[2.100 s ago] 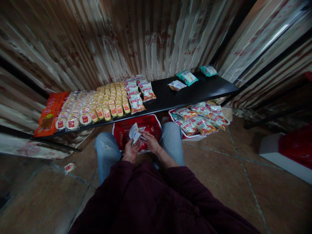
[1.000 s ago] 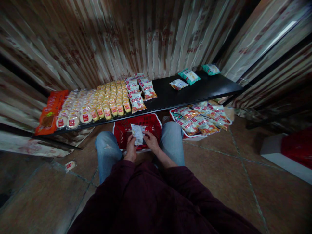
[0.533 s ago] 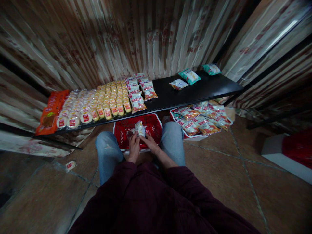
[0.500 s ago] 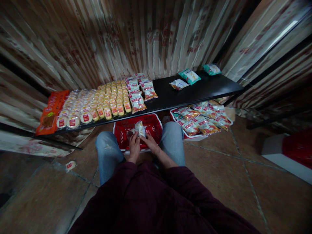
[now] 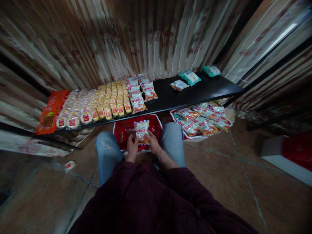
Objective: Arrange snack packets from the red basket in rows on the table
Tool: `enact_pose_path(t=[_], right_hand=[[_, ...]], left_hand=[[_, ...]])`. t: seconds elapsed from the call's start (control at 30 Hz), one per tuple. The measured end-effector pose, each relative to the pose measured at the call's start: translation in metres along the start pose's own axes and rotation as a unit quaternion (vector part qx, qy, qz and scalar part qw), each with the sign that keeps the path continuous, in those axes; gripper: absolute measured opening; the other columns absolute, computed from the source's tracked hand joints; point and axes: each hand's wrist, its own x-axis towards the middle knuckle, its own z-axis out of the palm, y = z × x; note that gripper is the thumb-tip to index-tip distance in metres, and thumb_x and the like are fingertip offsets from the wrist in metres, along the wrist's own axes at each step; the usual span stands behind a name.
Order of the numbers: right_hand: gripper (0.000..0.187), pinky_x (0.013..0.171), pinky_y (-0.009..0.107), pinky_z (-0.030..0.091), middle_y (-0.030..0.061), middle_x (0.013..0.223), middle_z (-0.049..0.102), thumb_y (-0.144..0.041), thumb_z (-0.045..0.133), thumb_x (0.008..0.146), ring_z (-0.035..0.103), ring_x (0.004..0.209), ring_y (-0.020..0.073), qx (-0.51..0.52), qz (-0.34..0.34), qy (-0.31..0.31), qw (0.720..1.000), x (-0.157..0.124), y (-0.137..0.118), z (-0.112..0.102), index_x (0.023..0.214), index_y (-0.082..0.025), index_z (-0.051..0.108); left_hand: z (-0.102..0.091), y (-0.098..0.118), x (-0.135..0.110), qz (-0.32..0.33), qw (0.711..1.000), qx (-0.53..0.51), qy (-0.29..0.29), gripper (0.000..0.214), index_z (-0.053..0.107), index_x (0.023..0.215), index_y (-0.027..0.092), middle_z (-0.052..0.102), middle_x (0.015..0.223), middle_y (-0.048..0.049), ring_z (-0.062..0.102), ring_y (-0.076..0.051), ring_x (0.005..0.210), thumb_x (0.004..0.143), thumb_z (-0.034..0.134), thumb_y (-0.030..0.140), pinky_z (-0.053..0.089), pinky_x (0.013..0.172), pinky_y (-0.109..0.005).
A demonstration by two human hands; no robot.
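Both hands hold one snack packet (image 5: 141,129) flat, printed side up, over a red plastic basket (image 5: 156,124) that stands on the floor between my knees. My left hand (image 5: 132,147) pinches the packet's lower left corner. My right hand (image 5: 153,143) grips its lower right edge. Just beyond the basket runs a low black shelf (image 5: 185,93). Matching red-and-white packets (image 5: 137,102) lie in a column on the shelf.
Left on the shelf lie rows of small yellow cakes (image 5: 110,103), round white-wrapped cakes (image 5: 70,113) and orange packs (image 5: 50,113). Green packets (image 5: 189,77) sit at its right end. A tray of snack packets (image 5: 202,118) rests on the floor right. One stray cake (image 5: 69,165) lies left.
The packet was turned over in my hands, from its pale back to edge-on, and now shows its printed front, held flat by both hands.
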Motion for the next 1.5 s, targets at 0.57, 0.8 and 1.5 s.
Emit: enact_pose_path(t=[0.57,0.8,1.5], right_hand=[[0.053,0.077,0.034,0.054,0.0056,0.087,0.072,-0.051,0.077,0.063,0.068,0.076,0.0200,-0.081,-0.052,-0.050,0.994,-0.012,-0.004,0.003,0.101,-0.017,0.065],[0.051,0.075,0.034,0.053,0.0058,0.086,0.071,-0.056,0.072,0.067,0.067,0.077,0.0216,-0.090,-0.091,-0.030,0.991,-0.017,-0.017,0.002,0.098,-0.016,0.065],[0.053,0.067,0.033,0.051,0.0069,0.084,0.072,-0.064,0.065,0.070,0.066,0.076,0.0238,-0.089,-0.104,-0.001,0.991,-0.008,-0.065,-0.010,0.094,-0.016,0.068]], left_hand=[[0.004,0.001,-0.001,-0.019,0.995,-0.095,0.005,0.046,0.066,0.098,0.015,0.070,0.101,-0.0084,0.065,-0.018,0.088,0.062,0.078,0.041,0.049,0.084,-0.030],[0.013,0.011,-0.009,-0.005,0.995,-0.101,-0.004,0.045,0.065,0.098,0.014,0.069,0.104,-0.0110,0.065,-0.020,0.095,0.064,0.077,0.040,0.050,0.085,-0.031],[0.059,0.036,-0.009,0.037,0.996,-0.079,-0.014,0.051,0.060,0.098,0.016,0.069,0.100,-0.0120,0.066,-0.022,0.091,0.063,0.073,0.051,0.051,0.083,-0.034]])
